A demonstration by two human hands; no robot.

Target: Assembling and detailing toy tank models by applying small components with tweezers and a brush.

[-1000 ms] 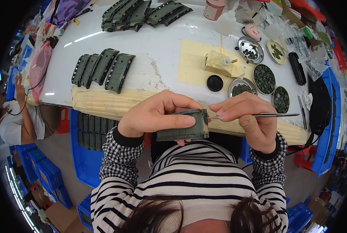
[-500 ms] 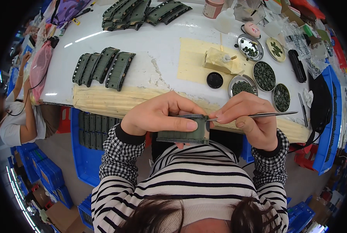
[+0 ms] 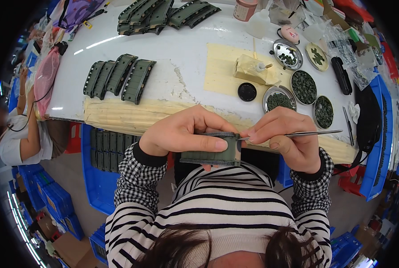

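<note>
In front of my chest, my left hand (image 3: 186, 134) grips a curved green plastic piece (image 3: 213, 156) with ridged long edges, the thumb lying across its face. My right hand (image 3: 289, 136) pinches a thin metal tool (image 3: 315, 132), which looks like tweezers. Its tip meets the right end of the green piece; whether it holds anything small there I cannot tell. Just beyond my right hand stand a metal dish (image 3: 278, 99) and round containers (image 3: 304, 87) of small dark green bits. A black round lid (image 3: 247, 92) lies to their left.
Several matching green pieces lie on the white table at left (image 3: 138, 82) and far back (image 3: 193, 14). A yellowish block (image 3: 252, 71) with a small nozzle sits on yellow paper. A blue crate (image 3: 99, 187) of similar pieces is below left. Another person (image 3: 23, 138) sits at far left.
The tool in my right hand has tilted very slightly, and that hand has shifted a little. My left hand and the green piece stay put. The person at far left has moved an arm.
</note>
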